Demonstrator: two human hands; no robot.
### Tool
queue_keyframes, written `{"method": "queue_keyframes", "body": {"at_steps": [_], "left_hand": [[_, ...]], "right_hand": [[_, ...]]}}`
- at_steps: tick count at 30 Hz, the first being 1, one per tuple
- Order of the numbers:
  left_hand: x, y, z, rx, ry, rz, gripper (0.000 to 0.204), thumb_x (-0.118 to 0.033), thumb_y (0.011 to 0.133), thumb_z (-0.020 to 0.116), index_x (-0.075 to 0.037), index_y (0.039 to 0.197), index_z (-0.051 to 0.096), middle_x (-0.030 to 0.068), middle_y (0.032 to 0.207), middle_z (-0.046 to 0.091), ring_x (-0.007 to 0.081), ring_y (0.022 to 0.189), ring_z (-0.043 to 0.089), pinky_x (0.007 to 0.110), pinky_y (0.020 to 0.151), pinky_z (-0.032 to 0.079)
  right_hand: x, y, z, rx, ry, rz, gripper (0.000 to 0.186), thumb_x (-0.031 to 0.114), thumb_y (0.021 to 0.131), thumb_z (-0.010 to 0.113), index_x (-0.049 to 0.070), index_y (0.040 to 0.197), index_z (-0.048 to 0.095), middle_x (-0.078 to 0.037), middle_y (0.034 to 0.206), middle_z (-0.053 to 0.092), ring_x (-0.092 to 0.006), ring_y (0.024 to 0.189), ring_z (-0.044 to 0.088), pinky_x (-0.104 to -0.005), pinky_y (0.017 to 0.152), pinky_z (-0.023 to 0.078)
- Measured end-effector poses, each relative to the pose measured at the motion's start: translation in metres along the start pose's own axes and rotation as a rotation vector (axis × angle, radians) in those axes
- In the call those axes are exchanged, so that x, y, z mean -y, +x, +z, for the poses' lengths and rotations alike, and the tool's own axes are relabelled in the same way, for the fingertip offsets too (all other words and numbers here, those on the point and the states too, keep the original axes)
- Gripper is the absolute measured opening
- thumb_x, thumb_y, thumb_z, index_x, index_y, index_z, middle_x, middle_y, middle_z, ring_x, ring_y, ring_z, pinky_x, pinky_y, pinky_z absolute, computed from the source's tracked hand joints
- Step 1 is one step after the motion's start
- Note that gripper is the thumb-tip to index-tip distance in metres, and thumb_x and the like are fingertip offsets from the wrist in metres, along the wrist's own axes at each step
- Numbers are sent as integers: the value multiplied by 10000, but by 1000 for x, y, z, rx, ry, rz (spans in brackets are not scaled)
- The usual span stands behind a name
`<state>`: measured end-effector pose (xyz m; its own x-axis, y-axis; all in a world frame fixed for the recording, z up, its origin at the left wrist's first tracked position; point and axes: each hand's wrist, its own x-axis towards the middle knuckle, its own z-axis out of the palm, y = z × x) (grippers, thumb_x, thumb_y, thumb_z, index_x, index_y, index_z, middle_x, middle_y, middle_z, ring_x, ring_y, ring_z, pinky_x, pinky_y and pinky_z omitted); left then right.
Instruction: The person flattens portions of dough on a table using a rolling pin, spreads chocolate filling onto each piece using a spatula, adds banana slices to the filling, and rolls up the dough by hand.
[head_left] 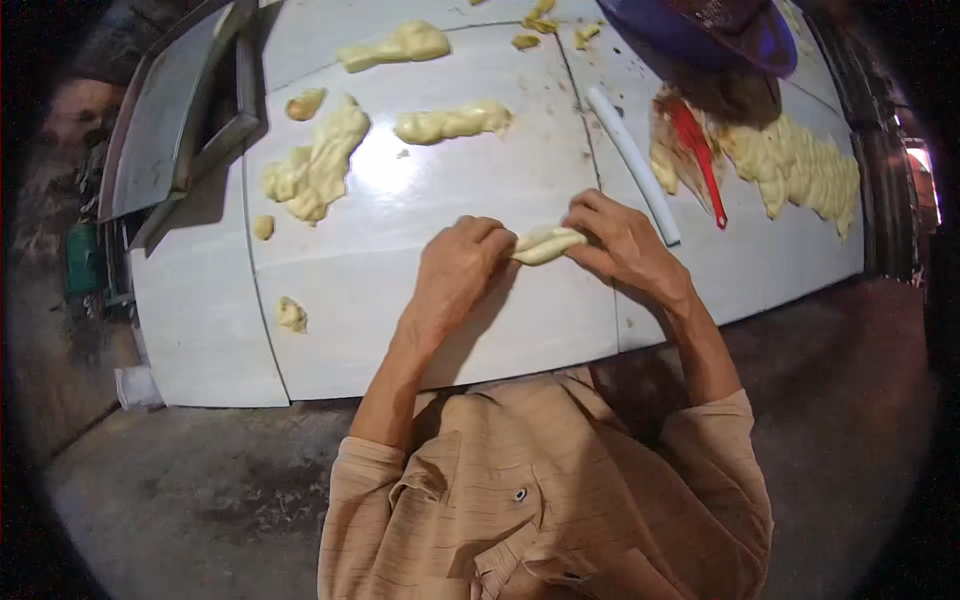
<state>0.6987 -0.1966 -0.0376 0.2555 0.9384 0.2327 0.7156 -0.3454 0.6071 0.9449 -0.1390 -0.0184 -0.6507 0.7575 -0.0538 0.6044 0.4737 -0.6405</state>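
Observation:
Between my two hands a short, pale-yellow piece of dough (545, 246) is stretched just above or on the white table; its middle looks twisted. My left hand (465, 258) has its fingers closed round the left end. At the other end my right hand (622, 243) pinches the dough between thumb and fingers. Beyond my hands lies a longer strip of dough (453, 123), with another piece (395, 47) farther back. A lumpy dough mass (320, 165) rests to the left, and a row of dough pieces (800, 170) spreads at the far right.
Right of my hands lie a pale tube-like rod (632, 160) and a red-handled spatula or brush (700, 160). A purple basin (700, 30) stands at the back. At left, metal trays (170, 120) lean on the table (200, 320). Small dough scraps (291, 315) are scattered about.

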Motion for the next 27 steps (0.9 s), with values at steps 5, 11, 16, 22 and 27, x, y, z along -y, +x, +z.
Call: {"method": "queue_keyframes", "body": {"at_steps": [5,11,16,22,27], "left_hand": [[-7,-2,-18,195,10,-56,112,-79,781,695,-69,869,625,129,780,650,376,758,639,490,699,496],[26,-34,-73,-25,-56,-5,200,-100,858,674,-72,1033,581,131,881,661,362,755,656,459,649,514],[77,-59,-142,-342,4,-78,243,-163,871,732,-92,1085,641,108,881,665,335,770,663,436,659,525],[165,-59,-259,-546,225,-189,259,-249,869,780,-81,1051,709,78,898,705,299,774,678,421,685,518],[245,-46,-341,-562,292,-323,301,-309,873,763,-67,1051,757,113,930,739,311,831,692,431,795,476]], "right_hand": [[28,3,-13,78,172,243,286,189,831,684,-15,1019,616,-158,807,618,-272,697,611,-416,669,495],[73,51,11,-7,251,-1,296,145,855,723,-46,1080,694,-129,902,722,-211,795,668,-324,729,528],[118,153,17,103,208,-113,330,113,843,775,-15,1136,694,-89,921,707,-175,760,642,-322,699,520],[203,323,51,-56,-50,-566,260,112,865,764,55,1112,705,-97,903,675,-232,764,646,-355,696,522],[281,457,82,9,-81,-586,242,121,859,736,41,1086,706,-158,955,698,-315,882,686,-399,781,536]]}}
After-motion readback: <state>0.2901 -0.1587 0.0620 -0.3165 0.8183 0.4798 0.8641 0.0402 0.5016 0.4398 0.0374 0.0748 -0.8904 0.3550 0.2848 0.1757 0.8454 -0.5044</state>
